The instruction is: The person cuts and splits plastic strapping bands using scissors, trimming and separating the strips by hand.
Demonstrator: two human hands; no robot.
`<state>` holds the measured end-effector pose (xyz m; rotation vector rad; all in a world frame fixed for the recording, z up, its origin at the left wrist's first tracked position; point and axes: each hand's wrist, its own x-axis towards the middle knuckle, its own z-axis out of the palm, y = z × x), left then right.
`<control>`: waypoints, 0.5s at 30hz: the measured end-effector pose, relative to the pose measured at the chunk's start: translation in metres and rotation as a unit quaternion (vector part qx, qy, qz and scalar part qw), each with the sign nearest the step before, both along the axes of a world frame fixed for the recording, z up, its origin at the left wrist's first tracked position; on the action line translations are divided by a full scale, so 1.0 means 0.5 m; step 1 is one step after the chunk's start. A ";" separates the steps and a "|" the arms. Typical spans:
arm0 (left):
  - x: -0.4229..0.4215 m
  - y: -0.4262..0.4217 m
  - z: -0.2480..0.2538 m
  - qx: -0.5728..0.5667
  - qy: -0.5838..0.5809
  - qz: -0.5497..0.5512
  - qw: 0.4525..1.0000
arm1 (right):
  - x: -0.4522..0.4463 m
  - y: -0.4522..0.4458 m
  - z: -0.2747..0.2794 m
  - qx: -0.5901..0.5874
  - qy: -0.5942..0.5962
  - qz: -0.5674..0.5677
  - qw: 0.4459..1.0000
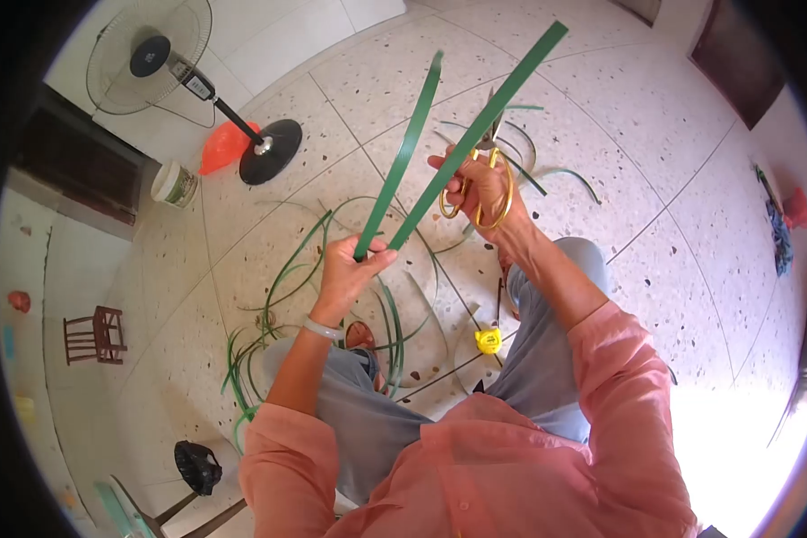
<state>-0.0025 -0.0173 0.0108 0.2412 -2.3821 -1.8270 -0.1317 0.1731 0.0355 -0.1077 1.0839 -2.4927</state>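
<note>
My left hand (342, 276) is closed, pinching a flat green plastic strap between thumb and fingers. One length of the strap (408, 139) rises from it with a slightly curled tip; a wider-looking length (511, 87) slants up to the right. Whether the two lengths join inside the grip is hidden. My right hand (484, 184) is closed around scissors (496, 208) with gold-coloured handles, blades pointing up. The slanting length passes across the fingers of this hand, close beside the blades. Loose green strips (394, 323) lie on the floor below.
A yellow tape measure (488, 340) lies on the speckled tile floor between my legs. Further off are a standing fan (272, 151), a red plastic bag (224, 148), a white bucket (174, 185) and a small wooden chair (108, 335). More strips (569, 175) lie beyond my right hand.
</note>
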 end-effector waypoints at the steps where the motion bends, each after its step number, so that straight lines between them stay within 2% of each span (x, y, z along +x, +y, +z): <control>1: 0.004 -0.002 -0.013 -0.011 -0.001 0.001 1.000 | -0.003 0.005 0.003 -0.003 0.000 0.006 1.000; 3: 0.011 -0.006 -0.041 -0.020 0.006 -0.002 1.000 | -0.006 0.016 0.016 -0.005 0.007 0.007 1.000; 6: 0.018 -0.014 -0.068 0.026 -0.007 0.016 1.000 | -0.016 0.018 0.038 -0.042 0.017 -0.016 0.999; 9: 0.024 -0.016 -0.075 0.028 -0.020 0.014 0.999 | -0.029 0.011 0.037 0.032 0.065 -0.023 0.997; 10: 0.025 -0.015 -0.077 0.014 -0.008 0.013 1.000 | -0.030 0.008 0.033 0.031 0.062 -0.021 0.997; 12: 0.029 -0.018 -0.076 -0.001 -0.004 0.013 1.000 | -0.033 0.000 0.021 0.112 0.095 -0.058 0.987; 14: 0.040 -0.014 -0.068 -0.099 -0.027 0.009 0.995 | -0.039 -0.002 0.002 0.115 0.069 -0.059 0.989; 15: 0.043 -0.007 -0.069 -0.099 -0.031 0.007 0.995 | -0.045 0.000 -0.007 0.119 0.049 -0.064 0.990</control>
